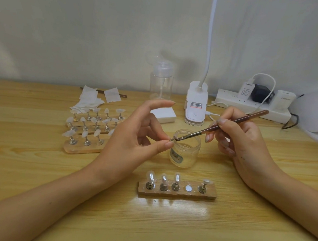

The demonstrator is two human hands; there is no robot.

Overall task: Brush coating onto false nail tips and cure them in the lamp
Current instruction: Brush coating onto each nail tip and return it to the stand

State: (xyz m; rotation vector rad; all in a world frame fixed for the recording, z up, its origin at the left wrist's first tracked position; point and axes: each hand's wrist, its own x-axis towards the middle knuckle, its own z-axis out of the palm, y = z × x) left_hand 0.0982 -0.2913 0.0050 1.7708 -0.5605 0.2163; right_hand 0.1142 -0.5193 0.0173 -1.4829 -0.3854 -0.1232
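Note:
My left hand [134, 135] pinches a small nail tip on its stand [173, 139] between thumb and forefinger, just above the open clear jar [185, 150]. My right hand [236, 137] grips a brown brush [223, 124], whose bristles touch the held tip. In front of me a wooden holder [177, 194] carries several metal stands with nail tips and one bare magnet spot [188, 188]. At the right edge sits the white curing lamp [316, 116].
To the left stand two more wooden holders with several nail tips [92, 127], and behind them lie white wipes [91, 100]. A clear pump bottle [161, 81], a white block [164, 114], a clip lamp [196, 104] and a power strip [253, 106] line the back.

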